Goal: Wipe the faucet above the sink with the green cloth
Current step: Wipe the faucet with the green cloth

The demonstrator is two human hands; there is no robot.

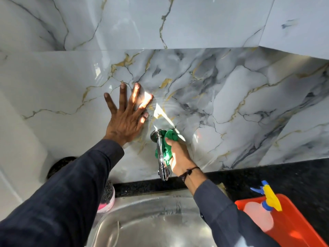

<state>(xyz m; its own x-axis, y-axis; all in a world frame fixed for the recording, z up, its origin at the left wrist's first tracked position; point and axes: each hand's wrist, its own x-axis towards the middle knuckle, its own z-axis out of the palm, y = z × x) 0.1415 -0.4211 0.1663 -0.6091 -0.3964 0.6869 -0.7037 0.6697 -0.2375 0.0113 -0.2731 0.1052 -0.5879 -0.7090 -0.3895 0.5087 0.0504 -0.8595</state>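
Note:
A chrome faucet (161,154) juts out of the marble wall above a steel sink (147,223). My right hand (179,155) grips a bunched green cloth (169,148) and presses it against the right side of the faucet, from the wall flange down along the pipe. The cloth wraps partly behind the pipe. My left hand (127,116) lies flat on the wall tile, up and left of the faucet, with its fingers spread and nothing in it.
A red tub (292,229) at the right holds a clear spray bottle (260,214) with a yellow and blue trigger. A pink-rimmed holder with a dark scrubber (107,195) sits left of the sink. Black countertop (284,177) runs along the wall.

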